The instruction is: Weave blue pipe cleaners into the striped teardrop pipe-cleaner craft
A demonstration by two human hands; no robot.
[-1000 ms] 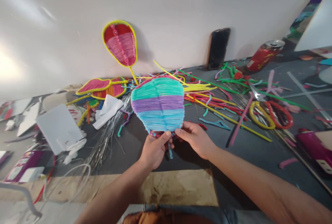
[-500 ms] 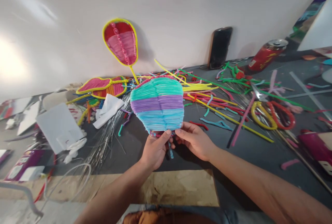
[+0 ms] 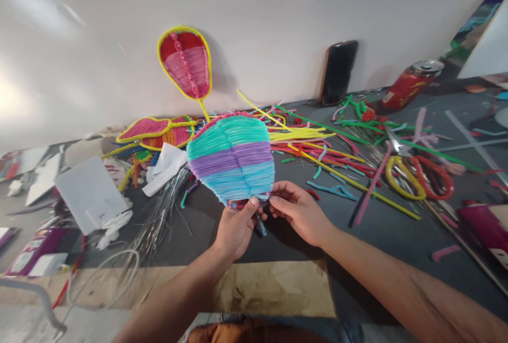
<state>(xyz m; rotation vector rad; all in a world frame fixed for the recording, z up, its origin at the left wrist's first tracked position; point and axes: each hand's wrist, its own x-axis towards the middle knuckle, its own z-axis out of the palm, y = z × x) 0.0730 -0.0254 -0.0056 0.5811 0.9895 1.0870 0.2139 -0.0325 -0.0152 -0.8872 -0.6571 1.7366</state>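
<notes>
A fan-shaped panel of pipe cleaners, striped teal, purple and light blue with a pink top edge, tilts upright above the table. My left hand grips its narrow base, thumb in front. A short blue twisted stem pokes out below the fingers. At the panel's lower right corner, the thumb and forefinger of my right hand are pinched together; exactly which strand they hold is partly hidden. Behind stands a finished-looking red and pink fan with a yellow rim.
Loose pipe cleaners spread across the dark table. Scissors with yellow and red handles, a red can and a phone are on the right. Thin wires, white card and a cable lie left.
The striped panel has swung left and tilted slightly. A light blue strand end now shows at its lower right corner by my right fingers. Both hands have barely moved.
</notes>
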